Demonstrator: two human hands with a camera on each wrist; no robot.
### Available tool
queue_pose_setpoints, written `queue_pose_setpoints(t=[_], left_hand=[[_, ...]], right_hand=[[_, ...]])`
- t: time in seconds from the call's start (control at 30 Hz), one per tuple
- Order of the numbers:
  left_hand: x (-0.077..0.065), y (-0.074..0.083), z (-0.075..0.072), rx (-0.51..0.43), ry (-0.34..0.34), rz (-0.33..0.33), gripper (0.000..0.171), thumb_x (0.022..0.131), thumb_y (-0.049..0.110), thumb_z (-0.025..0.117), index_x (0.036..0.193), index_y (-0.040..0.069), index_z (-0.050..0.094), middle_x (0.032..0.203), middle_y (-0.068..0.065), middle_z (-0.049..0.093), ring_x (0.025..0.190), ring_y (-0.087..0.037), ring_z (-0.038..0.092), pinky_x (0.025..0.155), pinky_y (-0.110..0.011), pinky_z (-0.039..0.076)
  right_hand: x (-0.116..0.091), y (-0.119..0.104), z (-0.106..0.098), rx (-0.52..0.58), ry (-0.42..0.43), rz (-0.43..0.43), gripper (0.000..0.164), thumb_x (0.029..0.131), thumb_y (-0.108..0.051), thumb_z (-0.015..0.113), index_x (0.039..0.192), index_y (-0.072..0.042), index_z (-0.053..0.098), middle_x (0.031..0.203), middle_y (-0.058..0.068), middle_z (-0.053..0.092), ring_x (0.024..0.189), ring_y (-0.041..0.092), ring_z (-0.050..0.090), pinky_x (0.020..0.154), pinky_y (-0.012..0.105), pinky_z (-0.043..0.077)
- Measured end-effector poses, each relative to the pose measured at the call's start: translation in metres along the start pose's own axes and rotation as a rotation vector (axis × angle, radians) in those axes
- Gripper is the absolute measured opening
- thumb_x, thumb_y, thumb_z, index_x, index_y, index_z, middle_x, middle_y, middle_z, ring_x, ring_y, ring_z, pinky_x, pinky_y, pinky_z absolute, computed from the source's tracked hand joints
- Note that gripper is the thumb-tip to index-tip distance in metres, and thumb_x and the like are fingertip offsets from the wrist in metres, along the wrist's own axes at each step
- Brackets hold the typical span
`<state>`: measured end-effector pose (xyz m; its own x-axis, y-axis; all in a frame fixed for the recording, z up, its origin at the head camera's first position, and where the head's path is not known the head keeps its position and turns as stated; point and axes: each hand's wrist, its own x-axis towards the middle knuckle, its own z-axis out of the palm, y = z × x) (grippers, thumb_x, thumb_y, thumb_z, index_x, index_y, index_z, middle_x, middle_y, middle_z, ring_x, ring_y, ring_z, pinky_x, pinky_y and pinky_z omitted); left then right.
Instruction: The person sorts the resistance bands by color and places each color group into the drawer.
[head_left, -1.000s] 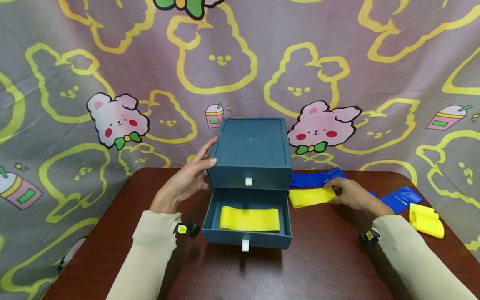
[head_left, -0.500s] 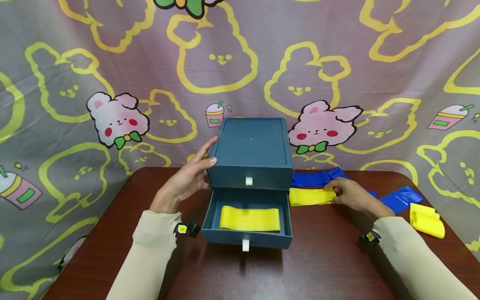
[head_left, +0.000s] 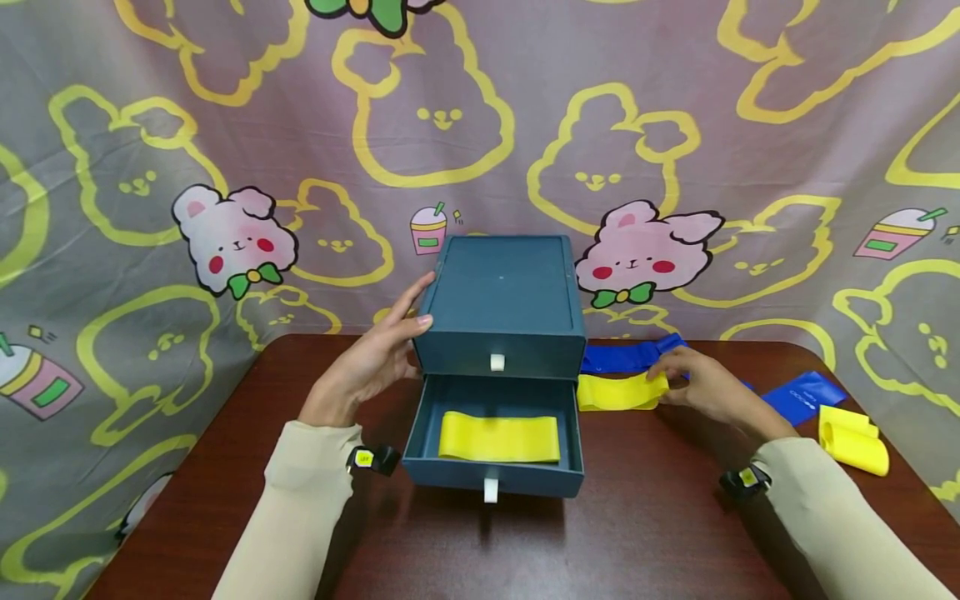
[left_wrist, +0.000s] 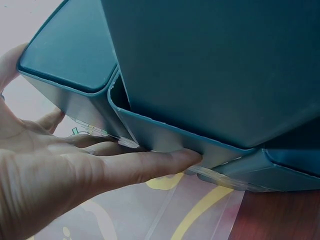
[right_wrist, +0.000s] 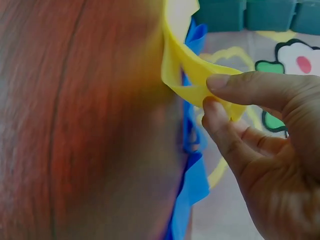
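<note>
A dark teal two-drawer box stands in the middle of the table, its lower drawer pulled out. Inside that drawer lies a flat yellow resistance band. My left hand rests against the box's left side; in the left wrist view its fingers lie extended along the wall. To the right of the box, my right hand pinches the end of another yellow resistance band between thumb and fingers. The right wrist view shows the loop spread apart at the pinched end.
A blue band lies behind the held one, partly hidden by the right hand. Further right are another blue band and a folded yellow band near the table's edge. A patterned cloth hangs behind the brown table.
My right hand has shifted slightly, and the pinched end of the yellow resistance band has moved a little left. The left hand, box and drawer stay put.
</note>
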<state>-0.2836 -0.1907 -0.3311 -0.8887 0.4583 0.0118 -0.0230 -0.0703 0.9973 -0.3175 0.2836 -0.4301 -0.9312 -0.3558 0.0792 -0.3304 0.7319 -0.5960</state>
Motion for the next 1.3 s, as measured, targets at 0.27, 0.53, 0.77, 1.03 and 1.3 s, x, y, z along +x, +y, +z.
queue_pose_setpoints(t=[0.27,0.53,0.77,1.03,1.3], left_hand=[[-0.001,0.000,-0.001,-0.007,-0.001,0.005,0.073,0.107,0.027,0.048,0.167,0.045,0.011,0.175,0.007,-0.004,0.156,-0.050,0.020,0.109,-0.087,0.023],[-0.001,0.000,0.000,-0.008,-0.009,0.000,0.073,0.107,0.027,0.048,0.167,0.045,0.010,0.176,0.006,-0.004,0.156,-0.050,0.019,0.109,-0.087,0.024],[0.000,0.000,0.000,-0.009,-0.009,0.001,0.072,0.108,0.028,0.048,0.167,0.045,0.010,0.175,0.007,-0.009,0.157,-0.049,0.016,0.110,-0.087,0.022],[0.000,-0.001,0.000,-0.011,-0.003,0.000,0.072,0.108,0.027,0.049,0.167,0.045,0.011,0.175,0.005,-0.006,0.157,-0.049,0.017,0.110,-0.087,0.021],[0.000,-0.001,0.000,-0.012,-0.008,0.002,0.072,0.108,0.027,0.048,0.167,0.045,0.011,0.176,0.005,-0.005,0.157,-0.049,0.018,0.110,-0.087,0.022]], right_hand=[[-0.005,-0.020,-0.008,0.016,0.021,-0.053,0.027,0.086,-0.001,0.082,0.112,-0.010,0.079,0.125,0.013,0.060,0.118,0.037,0.055,0.084,0.017,0.056],[-0.008,-0.045,-0.014,0.029,0.051,-0.069,0.024,0.088,-0.004,0.082,0.111,-0.009,0.079,0.130,0.015,0.058,0.131,0.043,0.048,0.089,0.020,0.058],[-0.014,-0.069,-0.025,0.065,0.089,-0.122,0.026,0.088,-0.003,0.081,0.113,-0.007,0.078,0.131,0.014,0.057,0.126,0.037,0.051,0.083,0.011,0.053],[-0.023,-0.093,-0.036,0.034,0.160,-0.178,0.027,0.087,-0.003,0.083,0.112,-0.009,0.078,0.130,0.011,0.057,0.127,0.035,0.049,0.081,0.013,0.055],[-0.035,-0.116,-0.048,0.093,0.227,-0.287,0.031,0.086,0.000,0.083,0.115,-0.006,0.076,0.133,0.008,0.053,0.119,0.012,0.050,0.084,0.007,0.052]])
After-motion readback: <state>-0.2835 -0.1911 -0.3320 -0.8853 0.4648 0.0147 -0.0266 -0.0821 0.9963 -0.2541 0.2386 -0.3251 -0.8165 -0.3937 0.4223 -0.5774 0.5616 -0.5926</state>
